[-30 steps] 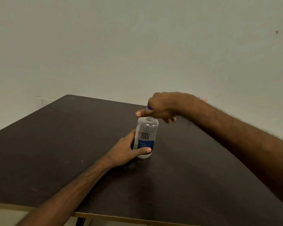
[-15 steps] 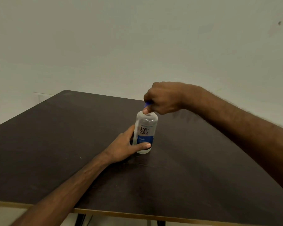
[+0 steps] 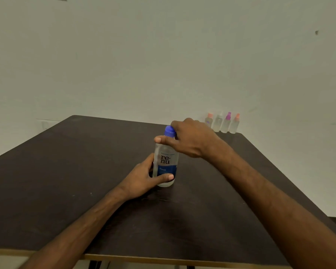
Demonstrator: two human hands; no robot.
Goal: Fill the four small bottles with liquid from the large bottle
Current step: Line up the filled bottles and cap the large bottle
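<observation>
Near the middle of the dark table [image 3: 66, 171], our left hand [image 3: 142, 179] wraps the upright clear blue-labelled large bottle [image 3: 166, 162] low down while our right hand [image 3: 190, 140] curls round its blue cap [image 3: 169, 131] — four small clear bottles [image 3: 222, 124] with coloured caps line the far right corner.

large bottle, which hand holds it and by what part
Left hand grips the large bottle round its lower body; right hand holds its blue cap.
</observation>
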